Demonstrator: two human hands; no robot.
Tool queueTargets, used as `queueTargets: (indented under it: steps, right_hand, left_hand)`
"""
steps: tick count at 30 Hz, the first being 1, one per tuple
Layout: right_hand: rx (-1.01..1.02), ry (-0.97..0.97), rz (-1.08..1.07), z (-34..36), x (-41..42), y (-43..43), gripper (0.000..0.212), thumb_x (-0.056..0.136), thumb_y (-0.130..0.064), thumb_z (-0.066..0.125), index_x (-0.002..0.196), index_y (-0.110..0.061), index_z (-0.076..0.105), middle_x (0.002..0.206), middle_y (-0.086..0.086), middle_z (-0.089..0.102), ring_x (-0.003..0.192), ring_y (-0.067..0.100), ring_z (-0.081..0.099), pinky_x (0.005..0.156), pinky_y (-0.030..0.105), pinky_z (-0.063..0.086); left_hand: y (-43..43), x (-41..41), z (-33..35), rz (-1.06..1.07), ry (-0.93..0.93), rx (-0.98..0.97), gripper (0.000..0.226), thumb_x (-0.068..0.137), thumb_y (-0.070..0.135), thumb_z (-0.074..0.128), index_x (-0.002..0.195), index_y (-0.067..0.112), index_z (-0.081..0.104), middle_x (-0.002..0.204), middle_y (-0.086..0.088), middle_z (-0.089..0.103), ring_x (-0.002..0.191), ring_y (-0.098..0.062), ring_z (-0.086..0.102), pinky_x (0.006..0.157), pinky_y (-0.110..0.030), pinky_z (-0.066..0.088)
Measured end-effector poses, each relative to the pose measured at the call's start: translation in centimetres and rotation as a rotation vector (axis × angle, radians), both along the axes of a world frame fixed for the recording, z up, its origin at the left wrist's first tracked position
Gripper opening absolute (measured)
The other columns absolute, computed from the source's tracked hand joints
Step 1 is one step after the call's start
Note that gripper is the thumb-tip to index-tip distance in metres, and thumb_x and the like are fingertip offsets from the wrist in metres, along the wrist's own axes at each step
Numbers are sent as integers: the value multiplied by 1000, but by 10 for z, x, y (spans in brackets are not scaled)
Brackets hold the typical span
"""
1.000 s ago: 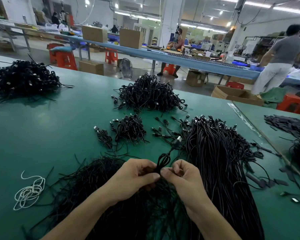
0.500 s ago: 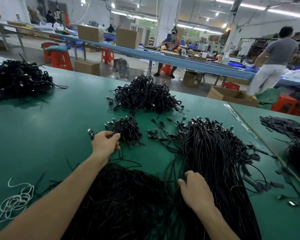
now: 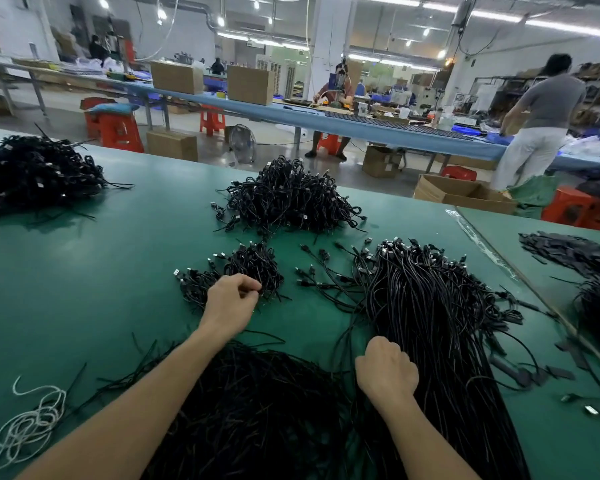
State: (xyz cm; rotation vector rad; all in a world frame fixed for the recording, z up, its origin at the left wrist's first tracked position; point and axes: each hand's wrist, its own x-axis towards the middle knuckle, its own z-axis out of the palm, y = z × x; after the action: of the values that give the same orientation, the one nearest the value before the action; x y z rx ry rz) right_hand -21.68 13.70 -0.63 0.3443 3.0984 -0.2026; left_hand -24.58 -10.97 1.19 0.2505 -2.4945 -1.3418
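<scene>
We set the left hand at the near edge of the small cable pile, mid-table, with the fingers curled narrow; we cannot tell whether they hold a cable. The right hand rests on the long cable bundle at near right, and its fingertips are hidden.

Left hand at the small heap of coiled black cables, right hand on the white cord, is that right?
Not quite. In the head view the right hand is at the long black cables; the white cord lies untouched at the near left. The left hand is at the small heap.
</scene>
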Motion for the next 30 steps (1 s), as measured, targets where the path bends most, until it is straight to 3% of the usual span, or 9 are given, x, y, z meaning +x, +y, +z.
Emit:
queueTargets:
  steps: [2, 5, 9, 12, 15, 17, 20, 24, 30]
  right_hand:
    - [-117, -34, -28, 2, -5, 2, 19, 94, -19, 47, 76, -15, 45, 84, 0, 58, 78, 22, 56, 65, 31, 39]
    - [-475, -44, -43, 13, -10, 10, 28, 97, -20, 46, 70, -11, 40, 69, 1, 48, 60, 18, 45, 56, 28, 34]
    - [-949, 38, -46, 34, -6, 8, 27, 99, -9, 37, 79, 2, 53, 67, 5, 50, 58, 19, 44, 55, 33, 37]
    - [-1233, 64, -97, 48, 0, -5, 26, 99, -11, 39, 80, -8, 56, 58, -1, 40, 49, 14, 35, 45, 29, 30]
    - [-873, 71, -32, 45, 6, -2, 33, 100, -25, 46, 67, -19, 47, 63, -1, 48, 56, 17, 43, 53, 27, 33]
    - [-590, 10, 13, 33, 12, 3, 17, 99, -24, 46, 91, -18, 61, 92, 4, 62, 80, 20, 58, 64, 28, 43]
    - [-282, -82, -9, 13, 23, 8, 31, 101, -29, 45, 125, -11, 54, 128, 13, 52, 113, 31, 53, 87, 37, 47]
    - [-48, -59, 7, 5, 31, 2, 46, 99, -50, 49, 118, -9, 53, 120, 11, 57, 110, 29, 56, 86, 37, 48]
    - [60, -8, 33, 8, 28, -5, 5, 97, -17, 49, 92, -16, 49, 102, 3, 62, 93, 23, 61, 79, 35, 46]
  left_hand:
    - [13, 8, 4, -92, 14, -4, 20, 94, 4, 61, 91, 23, 69, 94, 3, 68, 72, -16, 65, 53, -15, 49]
    - [32, 16, 8, -240, 33, -55, 20, 94, 4, 62, 95, 23, 70, 93, 7, 68, 81, -7, 64, 64, -7, 47]
    - [55, 25, 10, -485, 32, -170, 42, 93, 6, 64, 128, 29, 59, 107, 10, 58, 96, -1, 56, 80, -10, 45]
    - [72, 31, 12, -597, 46, -220, 55, 93, 9, 64, 139, 36, 50, 117, 11, 54, 104, -3, 54, 86, -21, 48]
    - [87, 37, 7, -673, -17, -234, 45, 95, 5, 59, 135, 26, 57, 126, 3, 61, 113, -10, 57, 96, -26, 49]
    - [92, 42, 0, -671, -88, -219, 45, 95, 1, 54, 133, 24, 58, 127, 3, 62, 117, -10, 56, 102, -27, 47]
    - [94, 47, -13, -615, -112, -170, 43, 94, -3, 48, 127, 21, 61, 120, 3, 63, 112, -9, 58, 99, -21, 47]
    - [86, 46, -19, -459, -67, -87, 33, 94, -1, 50, 111, 23, 65, 102, 11, 64, 97, -3, 60, 81, -6, 44]
    - [64, 39, -12, -309, -31, -39, 31, 95, 2, 53, 92, 33, 61, 93, 15, 65, 88, 2, 60, 79, -16, 50]
